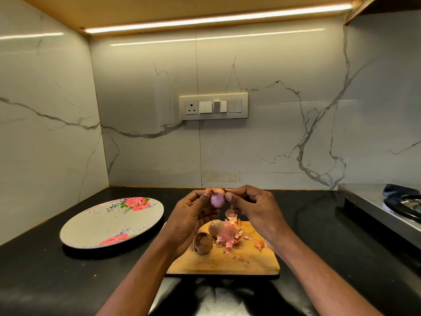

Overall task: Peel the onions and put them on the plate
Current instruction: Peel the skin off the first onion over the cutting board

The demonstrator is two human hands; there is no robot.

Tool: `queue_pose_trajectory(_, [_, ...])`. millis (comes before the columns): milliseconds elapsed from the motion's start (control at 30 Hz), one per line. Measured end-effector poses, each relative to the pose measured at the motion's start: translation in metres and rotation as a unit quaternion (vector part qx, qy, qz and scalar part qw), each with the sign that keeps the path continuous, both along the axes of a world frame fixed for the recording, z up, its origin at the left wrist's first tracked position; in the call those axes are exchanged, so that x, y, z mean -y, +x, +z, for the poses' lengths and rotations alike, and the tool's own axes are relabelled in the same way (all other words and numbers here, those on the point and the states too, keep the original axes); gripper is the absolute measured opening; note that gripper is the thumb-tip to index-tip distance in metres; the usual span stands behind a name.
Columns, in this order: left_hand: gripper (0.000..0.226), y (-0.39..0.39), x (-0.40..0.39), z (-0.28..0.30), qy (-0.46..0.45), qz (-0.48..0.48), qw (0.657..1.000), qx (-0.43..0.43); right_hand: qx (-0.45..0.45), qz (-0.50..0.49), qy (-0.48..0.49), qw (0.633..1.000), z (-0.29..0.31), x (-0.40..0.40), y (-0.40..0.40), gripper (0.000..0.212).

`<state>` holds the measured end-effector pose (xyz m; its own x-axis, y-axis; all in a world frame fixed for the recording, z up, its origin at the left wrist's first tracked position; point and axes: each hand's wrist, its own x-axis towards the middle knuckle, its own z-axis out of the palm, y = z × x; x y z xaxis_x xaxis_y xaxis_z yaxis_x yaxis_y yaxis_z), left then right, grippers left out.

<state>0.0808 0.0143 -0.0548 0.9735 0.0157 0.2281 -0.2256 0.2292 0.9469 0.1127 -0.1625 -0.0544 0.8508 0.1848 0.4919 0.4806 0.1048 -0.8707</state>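
Observation:
A small onion (217, 199), pink where its skin is off and brown at its top, is held up above the wooden cutting board (227, 261). My left hand (191, 222) grips it from the left. My right hand (255, 208) pinches the brown skin at its top. Two unpeeled brown onions (202, 243) (214, 227) lie on the board beside a heap of pink peels (229, 236). The round floral plate (111, 222) sits left of the board with nothing on it.
The black counter (319, 236) meets marble walls at the back and left. A steel stove edge (376, 213) with a dark pan stands at the right. A switch panel (213, 106) is on the back wall.

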Motion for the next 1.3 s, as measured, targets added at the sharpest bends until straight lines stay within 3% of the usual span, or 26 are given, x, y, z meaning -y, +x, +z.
queue_pose_trajectory(333, [0.032,-0.0003,-0.0004,0.0015,-0.01,0.009,1.0,0.004,0.001,0.03,-0.061,0.998,0.003,0.0002,-0.0045,0.025])
queue_pose_trajectory(567, [0.037,0.0003,-0.0005,0.0011,-0.004,-0.01,1.0,0.001,-0.014,-0.005,-0.04,0.999,0.0025,0.0006,-0.0033,0.025])
queue_pose_trajectory(967, [0.044,0.0,-0.0019,-0.0003,0.034,0.021,0.999,0.018,0.018,0.02,-0.081,0.996,0.0065,0.0052,-0.003,0.053])
queue_pose_trajectory(1300, [0.053,-0.0021,-0.0009,0.0016,0.096,0.016,0.994,0.057,0.04,-0.019,-0.098,0.994,0.0037,0.0006,-0.0031,0.03])
